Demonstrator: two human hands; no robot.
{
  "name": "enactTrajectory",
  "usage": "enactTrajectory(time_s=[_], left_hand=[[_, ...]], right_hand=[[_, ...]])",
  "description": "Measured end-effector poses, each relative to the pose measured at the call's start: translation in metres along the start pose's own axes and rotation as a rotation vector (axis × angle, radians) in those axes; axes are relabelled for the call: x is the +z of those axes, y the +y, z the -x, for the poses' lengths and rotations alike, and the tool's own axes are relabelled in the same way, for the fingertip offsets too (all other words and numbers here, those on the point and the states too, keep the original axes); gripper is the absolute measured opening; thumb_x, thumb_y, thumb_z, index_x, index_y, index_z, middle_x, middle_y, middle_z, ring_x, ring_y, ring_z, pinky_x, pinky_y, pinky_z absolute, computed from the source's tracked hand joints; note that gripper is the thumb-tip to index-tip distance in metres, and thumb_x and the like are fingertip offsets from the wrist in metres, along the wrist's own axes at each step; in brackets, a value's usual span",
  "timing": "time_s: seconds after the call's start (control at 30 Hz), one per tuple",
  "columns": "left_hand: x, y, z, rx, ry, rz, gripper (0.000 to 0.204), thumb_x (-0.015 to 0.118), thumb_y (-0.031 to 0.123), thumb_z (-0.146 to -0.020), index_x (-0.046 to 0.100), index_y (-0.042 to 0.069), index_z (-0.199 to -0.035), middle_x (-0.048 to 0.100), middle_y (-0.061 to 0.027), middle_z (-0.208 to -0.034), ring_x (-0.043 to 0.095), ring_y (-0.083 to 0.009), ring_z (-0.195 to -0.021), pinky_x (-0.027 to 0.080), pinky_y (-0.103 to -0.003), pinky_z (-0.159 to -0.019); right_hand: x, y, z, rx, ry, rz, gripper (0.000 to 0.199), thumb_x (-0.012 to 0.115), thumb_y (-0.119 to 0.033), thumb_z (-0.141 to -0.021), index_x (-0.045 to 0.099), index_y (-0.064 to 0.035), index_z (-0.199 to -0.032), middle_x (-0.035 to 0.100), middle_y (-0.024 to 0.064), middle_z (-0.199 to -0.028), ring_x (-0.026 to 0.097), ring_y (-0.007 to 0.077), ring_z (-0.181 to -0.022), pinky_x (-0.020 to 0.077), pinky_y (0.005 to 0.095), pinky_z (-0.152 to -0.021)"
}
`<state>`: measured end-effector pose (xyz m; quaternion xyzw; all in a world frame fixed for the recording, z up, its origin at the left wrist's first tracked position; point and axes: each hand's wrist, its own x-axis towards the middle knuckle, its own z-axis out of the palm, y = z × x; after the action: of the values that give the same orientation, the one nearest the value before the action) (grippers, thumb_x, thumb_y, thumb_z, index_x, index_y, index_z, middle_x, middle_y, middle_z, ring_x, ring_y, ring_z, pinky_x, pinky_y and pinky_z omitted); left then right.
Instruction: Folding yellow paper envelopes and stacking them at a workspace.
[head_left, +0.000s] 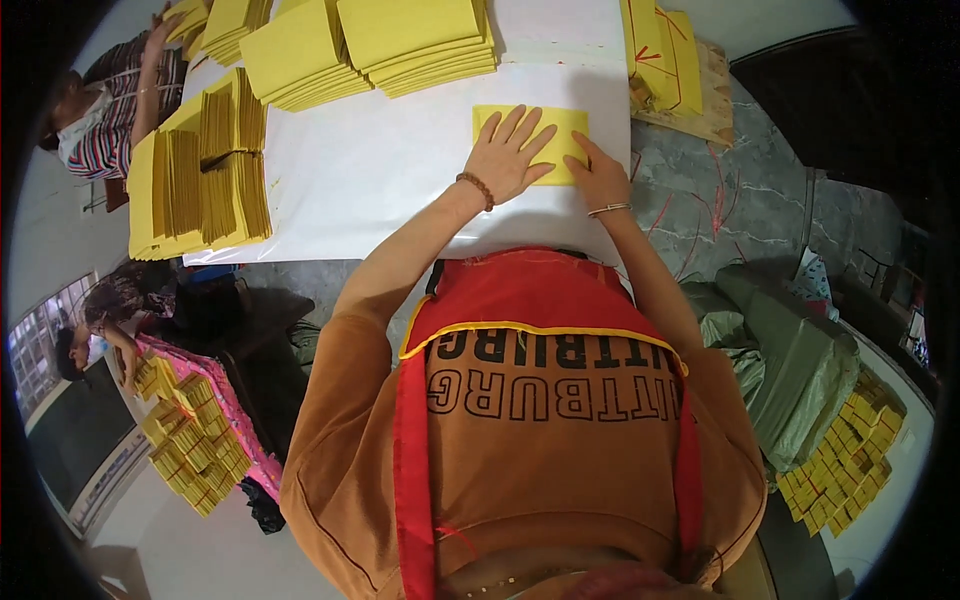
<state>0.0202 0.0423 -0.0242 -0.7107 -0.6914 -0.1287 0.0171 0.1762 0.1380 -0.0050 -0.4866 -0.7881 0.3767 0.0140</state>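
A yellow rectangular paper piece (565, 120), perhaps a folded sheet or a small stack, lies flat on the white-covered table (380, 180) near its right edge. My left hand (508, 158) presses on it, open, with the fingers spread wide and a beaded bracelet at the wrist. Over the paper's right edge rests my right hand (602, 180), thumb and forefinger apart and its other fingers partly hidden. Stacks of folded yellow paper (415, 40) stand at the table's far side, and more yellow stacks (190, 190) fill its left end.
Tied yellow bundles (665, 60) sit on a wooden board right of the table. Red strings (715, 195) lie on the grey floor. Two other people work on the left, one by a pink-covered table (240, 430) of yellow bundles. More bundles (840, 460) are stacked at lower right.
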Motion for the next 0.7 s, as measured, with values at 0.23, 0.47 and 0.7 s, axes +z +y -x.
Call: enactTrajectory(time_s=[0.23, 0.47, 0.7], left_hand=[[0.000, 0.002, 0.002, -0.030, -0.059, -0.002, 0.058, 0.045, 0.045, -0.085, 0.034, 0.016, -0.134, 0.031, -0.0120, -0.139, 0.025, -0.0294, -0.129, 0.019, -0.048, -0.104], [-0.008, -0.006, 0.005, 0.013, 0.089, 0.299, 0.051, 0.051, 0.034, -0.084, 0.039, 0.007, -0.125, 0.033, -0.0162, -0.132, 0.028, -0.0343, -0.123, 0.024, -0.047, -0.099], [-0.020, -0.015, 0.014, 0.097, -0.010, 0.277, 0.050, 0.057, 0.035, -0.080, 0.046, 0.005, -0.118, 0.043, -0.0141, -0.120, 0.037, -0.0314, -0.113, 0.030, -0.045, -0.092]], right_hand=[[0.019, -0.007, 0.003, -0.622, 0.360, 0.424, 0.049, 0.050, -0.039, -0.083, 0.044, -0.0175, -0.126, 0.036, 0.0036, -0.135, 0.037, 0.0219, -0.121, 0.0235, 0.0580, -0.095], [0.035, 0.008, -0.009, -0.636, 0.291, 0.408, 0.052, 0.046, -0.038, -0.085, 0.040, -0.0087, -0.128, 0.032, 0.0071, -0.138, 0.027, 0.0268, -0.128, 0.0142, 0.0653, -0.095], [0.039, 0.003, -0.011, -0.567, 0.311, 0.542, 0.054, 0.048, -0.041, -0.084, 0.040, -0.0118, -0.129, 0.030, 0.0071, -0.139, 0.024, 0.0307, -0.129, 0.0118, 0.0689, -0.093]])
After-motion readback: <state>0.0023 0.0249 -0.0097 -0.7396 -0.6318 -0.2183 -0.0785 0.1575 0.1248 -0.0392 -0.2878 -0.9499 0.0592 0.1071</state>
